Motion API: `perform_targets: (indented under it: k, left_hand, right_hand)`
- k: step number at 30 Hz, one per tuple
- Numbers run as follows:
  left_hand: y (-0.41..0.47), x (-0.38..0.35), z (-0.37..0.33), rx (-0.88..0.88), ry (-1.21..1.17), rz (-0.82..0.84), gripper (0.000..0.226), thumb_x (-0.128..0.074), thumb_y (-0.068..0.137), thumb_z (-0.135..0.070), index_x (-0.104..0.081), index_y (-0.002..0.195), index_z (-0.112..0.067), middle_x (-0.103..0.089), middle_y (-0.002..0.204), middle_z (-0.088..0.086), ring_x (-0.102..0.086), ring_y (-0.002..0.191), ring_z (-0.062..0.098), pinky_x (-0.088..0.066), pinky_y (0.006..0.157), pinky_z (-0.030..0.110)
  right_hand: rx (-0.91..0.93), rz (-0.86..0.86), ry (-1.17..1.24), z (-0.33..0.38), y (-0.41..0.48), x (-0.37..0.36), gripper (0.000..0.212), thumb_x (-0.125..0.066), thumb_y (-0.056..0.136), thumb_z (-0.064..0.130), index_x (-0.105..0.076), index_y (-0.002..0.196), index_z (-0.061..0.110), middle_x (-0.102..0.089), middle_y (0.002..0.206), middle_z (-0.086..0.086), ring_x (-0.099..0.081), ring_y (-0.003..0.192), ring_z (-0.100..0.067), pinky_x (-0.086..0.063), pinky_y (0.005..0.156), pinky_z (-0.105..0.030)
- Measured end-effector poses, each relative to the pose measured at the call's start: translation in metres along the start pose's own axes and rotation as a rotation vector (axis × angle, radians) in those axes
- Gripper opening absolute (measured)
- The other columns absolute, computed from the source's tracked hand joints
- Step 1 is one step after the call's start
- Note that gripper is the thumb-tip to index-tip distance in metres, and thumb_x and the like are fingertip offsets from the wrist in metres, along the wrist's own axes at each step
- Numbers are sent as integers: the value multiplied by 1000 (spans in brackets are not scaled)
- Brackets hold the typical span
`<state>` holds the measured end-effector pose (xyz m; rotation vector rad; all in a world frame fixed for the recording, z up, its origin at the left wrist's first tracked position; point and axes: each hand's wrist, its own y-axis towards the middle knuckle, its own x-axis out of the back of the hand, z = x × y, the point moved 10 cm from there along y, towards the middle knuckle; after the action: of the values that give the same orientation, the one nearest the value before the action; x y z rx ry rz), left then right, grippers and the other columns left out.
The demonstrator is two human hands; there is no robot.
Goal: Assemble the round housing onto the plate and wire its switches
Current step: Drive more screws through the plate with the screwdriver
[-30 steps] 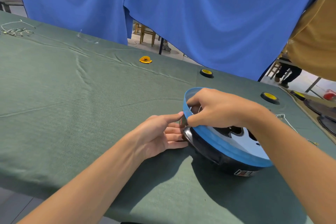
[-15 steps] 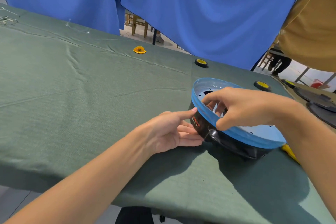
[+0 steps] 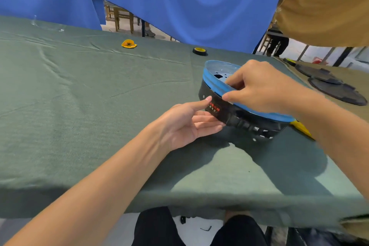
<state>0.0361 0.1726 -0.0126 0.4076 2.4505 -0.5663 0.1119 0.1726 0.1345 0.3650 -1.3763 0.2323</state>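
- The round housing (image 3: 205,92), a black wall under a blue rim, stands open side up on the green table cloth (image 3: 79,106), toward the cloth's 3 o'clock side.
- The right hand (image 3: 265,90) reaches over it from 3 o'clock. Its thumb lies outside the blue rim and its curled fingers dip inside, pinching the rim at the housing's 8 o'clock edge.
- The left hand (image 3: 187,124) lies palm up at the housing's 8 o'clock, fingers nearly straight and gripping nothing. Its index fingertip touches the black wall beside a red-lettered label (image 3: 214,108), and the other fingers meet the wall's lower edge.
- A tape roll (image 3: 200,51) sits at the housing's 11 o'clock and a yellow cap (image 3: 129,43) farther off at 10 o'clock, both well apart from it.
- Dark round plates (image 3: 335,90) lie at 3 o'clock.
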Motion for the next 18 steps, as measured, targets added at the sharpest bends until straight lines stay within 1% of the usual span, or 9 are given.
perform_targets:
  k: [1,3,4,5,7,9,12,15,18]
  left_hand:
    - [0,-3,1,-2,-1,20,27,-67,92,-18,-68,97,9,-70,90,25,-73,80,35,-63,75,40]
    - [0,-9,3,3,1,63,23,-66,93,-14,-68,101,8,-71,96,27,-73,86,35,-63,75,38]
    - [-1,-12,5,8,-5,82,21,-65,92,-11,-68,102,8,-71,98,28,-73,88,35,-63,75,37]
    - [-1,-14,7,14,-17,98,19,-64,92,-7,-67,102,8,-71,99,29,-73,88,35,-63,74,37]
    - [0,-18,10,26,-44,120,17,-62,92,-2,-65,103,10,-71,96,29,-74,87,35,-62,73,37]
    - [-1,-20,11,29,-57,135,17,-60,92,1,-64,104,11,-71,96,29,-74,88,35,-62,73,36]
    - [-3,-22,10,27,-71,147,16,-58,93,2,-64,105,11,-71,101,29,-73,90,34,-62,72,35]
    - [-4,-22,9,32,-74,143,23,-57,93,4,-61,115,12,-70,107,29,-73,95,34,-62,73,35]
    - [-6,-23,8,39,-76,144,27,-55,94,5,-58,120,12,-70,110,29,-72,99,34,-62,76,35]
  right_hand:
    - [-8,38,28,-3,-2,1,19,-68,86,25,-74,75,11,-57,64,-12,-45,62,-27,-37,57,-33]
    - [-35,110,143,-9,-7,2,17,-71,86,25,-76,70,26,-61,59,7,-50,60,-21,-41,61,-33]
    - [-55,132,204,-12,-9,3,16,-72,86,23,-76,72,30,-69,67,10,-58,66,-22,-48,68,-37]
    - [-72,144,254,-16,-10,4,13,-73,86,21,-77,77,30,-74,76,8,-64,76,-23,-51,79,-40]
    - [-84,160,306,-19,-10,6,11,-74,85,18,-77,81,27,-75,83,6,-65,81,-19,-50,90,-43]
    - [-96,175,319,-21,-9,5,10,-74,85,19,-77,81,27,-75,85,9,-67,82,-14,-50,92,-42]
    - [-84,175,307,-24,-6,10,9,-73,86,21,-78,85,29,-76,88,9,-70,86,-14,-52,93,-40]
    - [-74,195,336,-25,-3,13,9,-73,85,20,-79,87,27,-76,89,6,-70,85,-15,-53,93,-40]
    - [-67,183,336,-26,2,16,18,-75,84,21,-78,77,36,-75,90,9,-69,86,-11,-54,90,-35]
